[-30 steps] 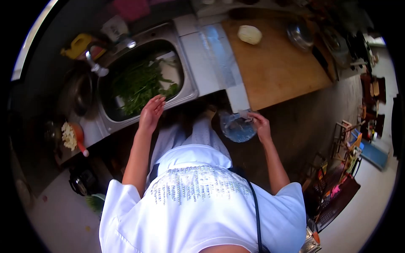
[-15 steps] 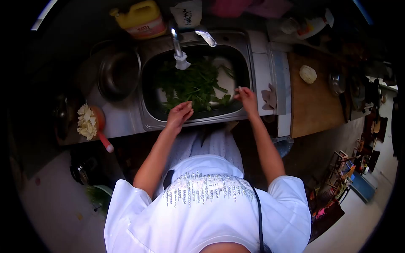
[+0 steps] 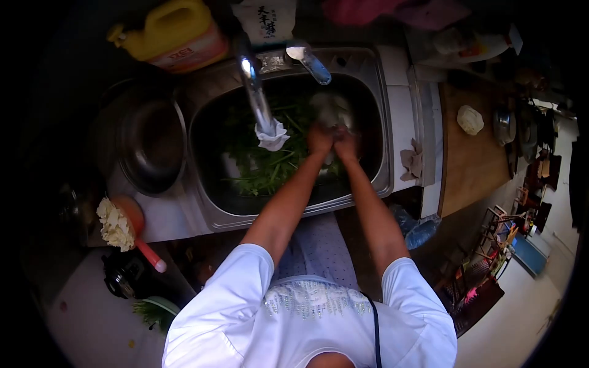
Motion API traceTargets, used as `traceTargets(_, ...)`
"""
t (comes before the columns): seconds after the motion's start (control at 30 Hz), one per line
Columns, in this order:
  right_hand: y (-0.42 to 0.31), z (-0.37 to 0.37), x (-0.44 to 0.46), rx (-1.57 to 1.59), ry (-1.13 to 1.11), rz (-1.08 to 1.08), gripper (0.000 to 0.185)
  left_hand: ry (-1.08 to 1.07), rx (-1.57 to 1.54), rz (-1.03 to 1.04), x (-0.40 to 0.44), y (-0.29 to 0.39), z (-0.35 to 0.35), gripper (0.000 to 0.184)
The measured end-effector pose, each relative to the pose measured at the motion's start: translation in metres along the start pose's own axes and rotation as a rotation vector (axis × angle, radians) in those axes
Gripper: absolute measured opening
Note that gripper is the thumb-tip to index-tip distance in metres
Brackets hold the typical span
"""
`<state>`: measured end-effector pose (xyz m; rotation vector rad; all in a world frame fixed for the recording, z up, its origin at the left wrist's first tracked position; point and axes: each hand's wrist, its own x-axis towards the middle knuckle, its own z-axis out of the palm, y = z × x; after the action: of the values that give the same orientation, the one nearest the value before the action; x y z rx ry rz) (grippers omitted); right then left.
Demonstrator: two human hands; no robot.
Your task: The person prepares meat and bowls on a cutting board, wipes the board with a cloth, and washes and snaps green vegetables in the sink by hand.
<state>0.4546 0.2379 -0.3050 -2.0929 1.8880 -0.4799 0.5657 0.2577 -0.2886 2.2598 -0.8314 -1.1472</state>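
Note:
Both of my hands are down in the metal sink [image 3: 379,129], side by side at its right half. My left hand [image 3: 319,140] touches or nearly touches my right hand [image 3: 345,143]. Their fingers are blurred and dark, so what they hold, if anything, does not show. Leafy green vegetables [image 3: 275,168] with long stems fill the left and middle of the sink, beside my left hand. Just beyond my fingers lies a pale blurred patch that I cannot make out. The faucet [image 3: 254,92], with a white piece at its spout, hangs over the greens.
A metal basin [image 3: 153,144] stands left of the sink. Near it, a red-handled strainer or ladle [image 3: 147,251] holds pale pieces [image 3: 115,225]. Behind are a yellow jug [image 3: 178,34] and a white packet [image 3: 267,21]. A pale round vegetable [image 3: 470,119] sits on the wooden board [image 3: 472,159].
My hands were apart near the sink's front edge, fingers pinched. They have come together and reached deeper into its right side. The view has shifted closer to the sink.

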Motion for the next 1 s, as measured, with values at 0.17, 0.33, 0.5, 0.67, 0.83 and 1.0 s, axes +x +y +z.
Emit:
traceTargets(0.17, 0.015, 0.023, 0.017, 0.662, -0.241, 0.549, 0.012, 0.17, -0.258, 0.115, -0.002, -0.008, -0.005, 0.021)
traceTargets(0.33, -0.042, -0.04, 0.009, 1.199, -0.388, 0.751, 0.015, 0.199, -0.053, 0.098, -0.014, 0.007, -0.014, 0.021)
traceTargets(0.5, -0.05, -0.076, 0.032, 0.427, -0.134, 0.245, 0.026, 0.027, 0.253, 0.434, -0.011, 0.014, -0.008, 0.014)
traceTargets(0.67, -0.065, -0.054, 0.071, 0.071, -0.21, -0.103, 0.038, -0.102, 0.218, 0.515, 0.003, 0.013, -0.003, 0.019)
traceTargets(0.83, -0.075, -0.02, 0.086, -0.153, -0.451, -0.231, 0.045, -0.157, 0.418, 0.514, -0.006, 0.002, -0.012, 0.021)
traceTargets(1.0, -0.061, -0.026, 0.094, -0.103, -0.759, 0.251, 0.051, 0.085, 0.215, 0.364, -0.004, 0.0, -0.037, 0.019)
